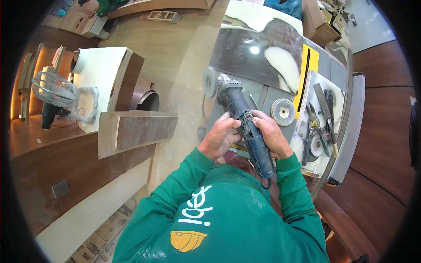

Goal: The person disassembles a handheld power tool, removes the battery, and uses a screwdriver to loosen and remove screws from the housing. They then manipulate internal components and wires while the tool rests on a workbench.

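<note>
Fan at the far left of the frame, with a round wire cage. Cardboard box in the upper left, too far off to tell what is in it, near another person's green sleeve. White tabletop just beside the fan. Flat brown board lower down. Pale, dusty floor at upper middle.

Left hand bent, holding with thumb and fingertips. Black grinder in the middle of the frame, tilted, between both hands, disc at its top end, some insides showing. Shiny dark sheet with white patches at top middle, on a grey work table. Right hand closed snugly on the grinder's other side.

Round grinding wheel flat on the table, right of the grinder. Yellow strip with a long slot. Open cardboard box in the upper right, full of things, some yellow. White board below it, with yellow-marked snips and a small disc on top. Brown wood wall at the far right.
</note>
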{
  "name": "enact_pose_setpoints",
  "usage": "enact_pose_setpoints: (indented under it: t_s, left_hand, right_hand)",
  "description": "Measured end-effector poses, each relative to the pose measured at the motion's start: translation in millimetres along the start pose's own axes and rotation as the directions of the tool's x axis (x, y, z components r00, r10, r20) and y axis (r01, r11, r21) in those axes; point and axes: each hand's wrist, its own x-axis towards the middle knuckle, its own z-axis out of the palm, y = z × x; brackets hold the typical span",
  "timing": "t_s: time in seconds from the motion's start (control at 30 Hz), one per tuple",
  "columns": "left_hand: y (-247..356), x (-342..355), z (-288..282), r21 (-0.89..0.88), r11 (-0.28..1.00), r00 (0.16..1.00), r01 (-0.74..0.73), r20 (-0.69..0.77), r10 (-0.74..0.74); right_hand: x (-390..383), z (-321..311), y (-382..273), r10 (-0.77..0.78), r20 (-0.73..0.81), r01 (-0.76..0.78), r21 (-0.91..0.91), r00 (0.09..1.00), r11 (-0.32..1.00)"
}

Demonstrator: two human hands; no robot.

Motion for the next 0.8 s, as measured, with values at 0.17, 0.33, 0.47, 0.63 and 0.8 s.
enact_pose_setpoints:
  t_s: [0.17, 0.33, 0.47, 0.63, 0.8]
  left_hand:
    - [4, -2, 4, 0.007, 1.0, 1.0, -0.001, 0.013, 0.001]
    - [4, 2, 13, 0.079, 0.997, 1.0, -0.022, -0.011, 0.023]
    - [0, 6, 20, 0.201, 0.978, 0.993, -0.051, -0.093, 0.071]
    - [-8, 8, 28, 0.697, 0.699, 0.882, -0.164, -0.214, 0.42]
    - [-4, 1, 41, 0.91, 0.179, 0.725, -0.374, 0.166, 0.669]
  right_hand:
    - [-7, 4, -13, 0.066, 0.048, -0.074, 0.202, 0.997, 0.977]
    - [-5, -6, -9, 0.079, 0.132, -0.126, 0.399, 0.988, 0.908]
    - [-3, -15, -1, 0.109, 0.139, -0.166, 0.521, 0.984, 0.837]
    - [-4, -19, 3, 0.111, 0.126, -0.164, 0.563, 0.986, 0.81]
    - [-3, -18, 4, 0.075, 0.138, -0.14, 0.553, 0.988, 0.821]
